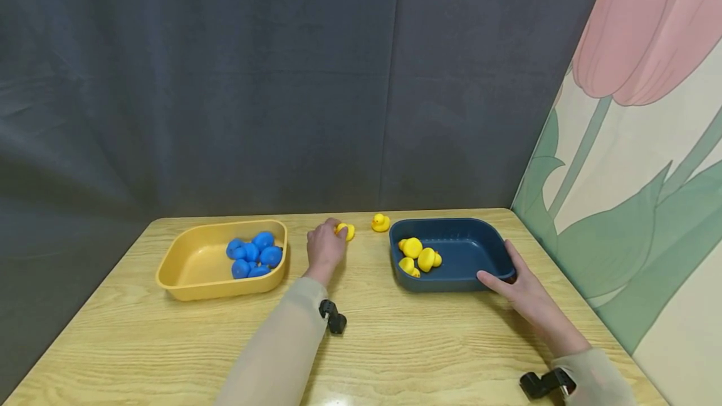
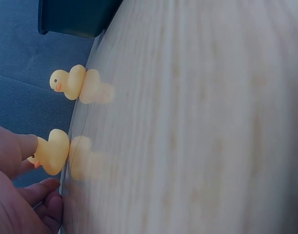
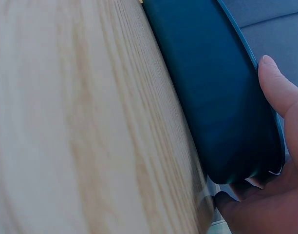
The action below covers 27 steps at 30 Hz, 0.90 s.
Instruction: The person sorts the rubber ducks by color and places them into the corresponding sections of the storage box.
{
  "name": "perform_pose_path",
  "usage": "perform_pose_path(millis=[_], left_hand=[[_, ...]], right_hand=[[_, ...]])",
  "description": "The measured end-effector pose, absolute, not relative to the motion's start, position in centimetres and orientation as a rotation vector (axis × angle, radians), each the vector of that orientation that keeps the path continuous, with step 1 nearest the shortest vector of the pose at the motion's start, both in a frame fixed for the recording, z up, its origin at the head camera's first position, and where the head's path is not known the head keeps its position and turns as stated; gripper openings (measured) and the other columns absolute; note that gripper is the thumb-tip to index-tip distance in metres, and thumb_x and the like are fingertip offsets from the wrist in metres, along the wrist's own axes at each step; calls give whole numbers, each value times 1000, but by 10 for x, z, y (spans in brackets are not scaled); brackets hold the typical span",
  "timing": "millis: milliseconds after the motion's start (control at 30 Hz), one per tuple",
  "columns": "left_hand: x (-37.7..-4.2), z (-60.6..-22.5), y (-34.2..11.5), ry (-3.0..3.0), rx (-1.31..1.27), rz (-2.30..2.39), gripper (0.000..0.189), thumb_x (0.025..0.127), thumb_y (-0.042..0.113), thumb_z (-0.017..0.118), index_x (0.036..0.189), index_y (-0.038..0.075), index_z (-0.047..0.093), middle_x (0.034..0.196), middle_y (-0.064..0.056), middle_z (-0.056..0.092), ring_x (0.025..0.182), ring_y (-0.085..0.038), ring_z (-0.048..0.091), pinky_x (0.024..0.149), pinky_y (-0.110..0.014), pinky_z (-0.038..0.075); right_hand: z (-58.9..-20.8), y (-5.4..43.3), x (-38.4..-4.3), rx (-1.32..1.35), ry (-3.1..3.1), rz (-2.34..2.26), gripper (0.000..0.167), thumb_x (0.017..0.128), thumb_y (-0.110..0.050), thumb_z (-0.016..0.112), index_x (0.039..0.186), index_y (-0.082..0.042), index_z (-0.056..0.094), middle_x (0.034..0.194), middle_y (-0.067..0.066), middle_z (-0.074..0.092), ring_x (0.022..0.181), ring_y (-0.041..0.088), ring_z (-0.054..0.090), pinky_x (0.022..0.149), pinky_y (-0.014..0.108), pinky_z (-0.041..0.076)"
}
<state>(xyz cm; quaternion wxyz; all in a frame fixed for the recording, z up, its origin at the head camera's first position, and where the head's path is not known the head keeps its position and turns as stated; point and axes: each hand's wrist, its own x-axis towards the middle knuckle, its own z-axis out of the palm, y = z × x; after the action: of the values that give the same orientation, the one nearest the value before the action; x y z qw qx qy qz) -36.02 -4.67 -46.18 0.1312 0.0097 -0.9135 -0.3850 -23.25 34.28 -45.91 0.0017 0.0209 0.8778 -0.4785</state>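
Observation:
Near the table's far edge my left hand point(image 1: 327, 247) has its thumb and a finger around the head of a yellow rubber duck point(image 2: 55, 152), whose base is down at the table. A second rubber duck point(image 1: 380, 223) stands a little to the right of it. My right hand point(image 1: 526, 288) grips the near right corner of a dark blue tray point(image 1: 451, 285). Its thumb point(image 3: 275, 83) lies on the rim, and the other fingers curl around the tray's end, low down. Several yellow rubber ducks point(image 1: 426, 260) lie in the left part of that tray.
A yellow tray point(image 1: 225, 291) stands on the left of the wooden table point(image 1: 395, 343), with several blue round objects point(image 1: 251, 252) in its right part. A dark curtain point(image 1: 282, 93) hangs behind the table. A wall with a tulip picture point(image 1: 637, 205) borders the right side.

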Motion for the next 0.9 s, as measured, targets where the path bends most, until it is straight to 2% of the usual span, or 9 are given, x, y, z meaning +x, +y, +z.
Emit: perform_pose_path(millis=[300,367,533,733,900], left_hand=[[-360,-464,-48,-2542,21,-1275,38,110,25,72,143,7,67,129,-15,76,112,-38,72,99,-54,56],[-359,-462,-47,-2512,2,-1333,45,109,23,75,149,7,63,133,-16,75,115,-37,71,101,-55,56],[-354,-457,-43,-2441,-81,-1500,67,104,18,80,164,6,51,148,-19,66,134,-38,63,115,-55,50],[-346,-454,-39,-2393,-213,-1572,60,102,12,83,156,2,60,146,-18,60,133,-35,61,114,-51,52],[-340,-449,-34,-2378,-268,-1624,57,101,10,82,154,6,62,145,-17,60,128,-35,61,112,-50,52]], right_hand=[[-461,344,-235,64,2734,-1523,116,108,-40,74,175,-17,-18,180,27,-16,163,58,-8,124,82,11],[-461,344,-236,65,2728,-1529,117,108,-40,74,175,-18,-19,180,26,-17,163,57,-9,124,82,10],[-460,344,-236,79,2719,-1529,117,108,-41,73,175,-19,-20,180,27,-17,163,57,-10,124,82,9],[-460,344,-236,91,2712,-1530,117,108,-42,73,175,-19,-20,179,27,-17,163,57,-10,124,82,9],[-461,345,-236,96,2717,-1520,117,108,-42,73,175,-19,-20,179,28,-17,163,57,-10,125,82,9]])
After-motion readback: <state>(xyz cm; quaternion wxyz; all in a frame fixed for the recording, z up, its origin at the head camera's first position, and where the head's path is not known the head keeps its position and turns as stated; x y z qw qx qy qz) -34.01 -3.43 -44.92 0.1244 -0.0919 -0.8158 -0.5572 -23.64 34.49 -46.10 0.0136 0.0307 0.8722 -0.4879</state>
